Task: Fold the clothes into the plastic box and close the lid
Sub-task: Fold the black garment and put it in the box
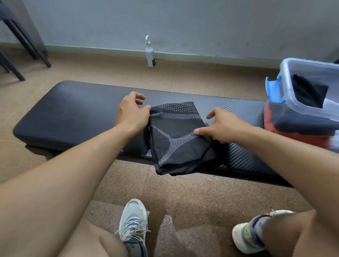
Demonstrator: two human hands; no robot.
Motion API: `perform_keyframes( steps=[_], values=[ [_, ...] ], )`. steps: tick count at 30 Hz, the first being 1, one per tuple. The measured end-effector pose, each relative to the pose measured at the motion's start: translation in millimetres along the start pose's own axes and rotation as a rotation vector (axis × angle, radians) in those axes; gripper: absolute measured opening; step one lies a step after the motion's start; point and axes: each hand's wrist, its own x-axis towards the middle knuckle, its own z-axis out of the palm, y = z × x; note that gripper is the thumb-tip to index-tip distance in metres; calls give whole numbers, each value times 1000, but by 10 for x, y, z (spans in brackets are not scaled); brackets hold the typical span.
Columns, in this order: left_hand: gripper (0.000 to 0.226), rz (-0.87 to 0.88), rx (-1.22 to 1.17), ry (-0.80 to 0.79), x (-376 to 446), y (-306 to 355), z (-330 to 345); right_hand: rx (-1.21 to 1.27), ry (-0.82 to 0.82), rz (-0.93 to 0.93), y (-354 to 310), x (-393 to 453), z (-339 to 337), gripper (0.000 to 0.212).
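Both hands worked one folded black patterned garment (176,136) at the black padded bench's (71,114) near edge: left hand (132,113) pinched its far-left corner, right hand (224,128) seemingly gripped the right fold, squaring it for the clear plastic box (286,71) at the right end.

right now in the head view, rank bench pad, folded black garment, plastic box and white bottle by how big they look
1. bench pad
2. plastic box, cut off at the frame edge, so unsure
3. folded black garment
4. white bottle, farther away, so true size unsure
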Motion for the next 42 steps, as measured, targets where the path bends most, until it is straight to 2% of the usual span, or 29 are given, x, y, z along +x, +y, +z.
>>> perform_keyframes(
  steps=[2, 5, 7, 9, 11, 13, 15, 18, 20, 26, 29, 32, 34, 36, 39, 42],
  values=[
    [18, 260, 107, -37, -79, 66, -50, 6, -65, 4, 0, -9, -6, 47],
    [10, 553, 233, -199, -221, 158, -91, -119, -117, 2, -25, -53, -14, 54],
    [13, 553, 304, -387, -280, 155, -98, -255, 3, -93, -75, -137, -53, 58],
    [18, 529, 360, -492, -296, 120, -97, -290, 64, -332, -165, -279, -101, 58],
    [24, 517, 342, -507, -299, 102, -116, -289, -105, -560, -237, -471, -87, 60],
    [30, 492, 300, -519, -299, 107, -154, -505, -198, -672, -179, -588, 94, 75],
    [32, 478, 284, -524, -294, 101, -175, -690, -82, -734, -38, -593, 330, 85],
    [33, 470, 272, -531, -294, 71, -204, -694, 123, -802, 64, -541, 517, 66],
    [32, 462, 263, -547, -293, 39, -224, -673, 174, -821, 91, -516, 548, 58],
    [33, 421, 170, -638, -343, -11, -314, -631, 172, -837, 96, -521, 546, 49],
    [54, 419, 226, -687, -402, -11, -357, -589, 162, -828, 112, -525, 535, 47],
    [88, 462, 331, -782, -482, -49, -363, -564, 112, -822, 134, -499, 490, 51],
    [108, 527, 433, -848, -537, -71, -337, -538, 90, -810, 133, -481, 447, 50],
    [117, 611, 522, -857, -588, -68, -304, -462, 91, -767, 120, -457, 399, 47],
    [112, 660, 528, -808, -619, -77, -253, -350, 78, -675, 44, -445, 316, 48],
    [87, 677, 389, -691, -634, -95, -212, -204, -47, -517, -62, -422, 157, 48]
  ],
)
